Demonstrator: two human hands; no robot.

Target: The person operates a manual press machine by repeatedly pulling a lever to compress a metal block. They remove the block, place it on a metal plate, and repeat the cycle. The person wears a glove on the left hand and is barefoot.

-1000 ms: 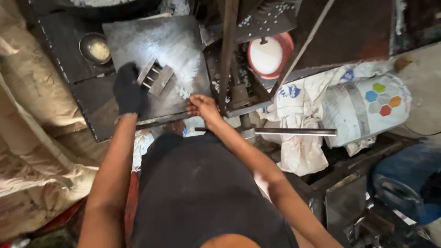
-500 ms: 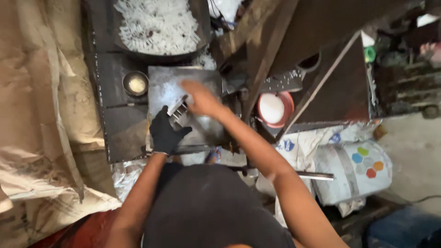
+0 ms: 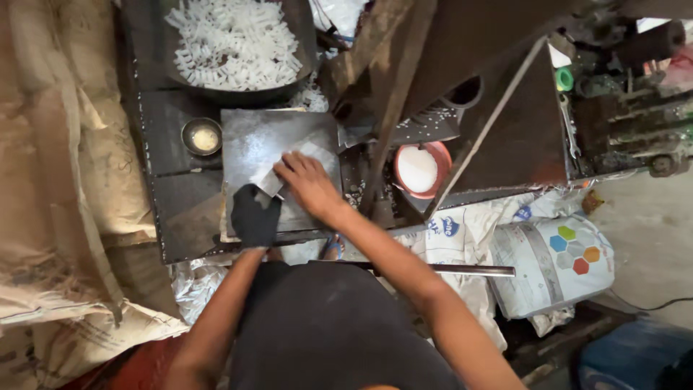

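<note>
Two hands meet on one small metal piece (image 3: pixel 278 180) near the middle of the steel plate (image 3: pixel 249 141). Your left hand (image 3: pixel 254 215), in a black glove, sits just below the piece and closes around its lower end. Your right hand (image 3: pixel 309 184), bare, lies over its upper right part, palm down, fingers curled toward the left; whether those fingers pinch the piece or only press on it, you cannot tell from here. The piece runs on a slant, low at the left, high at the right, so its long axis points from your gloved grip up toward your bare hand. Both hands touch it; the left one has the firmer hold.

The plate lies flat on a dark desk (image 3: pixel 173 202), dusted with white powder. Just left of the plate stands a small round cup (image 3: pixel 202 136) with pale contents. Above the plate, well beyond your hands, a dark tray (image 3: pixel 307 43) is heaped with white pieces (image 3: pixel 231 40). To the right, past a slanting wooden beam (image 3: pixel 393 94), sits a red bowl (image 3: pixel 435 153) of white powder. A metal rod (image 3: pixel 462 270) runs level beneath your right forearm. Further right a white sack (image 3: pixel 556 267) with coloured hexagons lies on the floor, and tan sacking (image 3: pixel 50 180) covers the left side.
</note>
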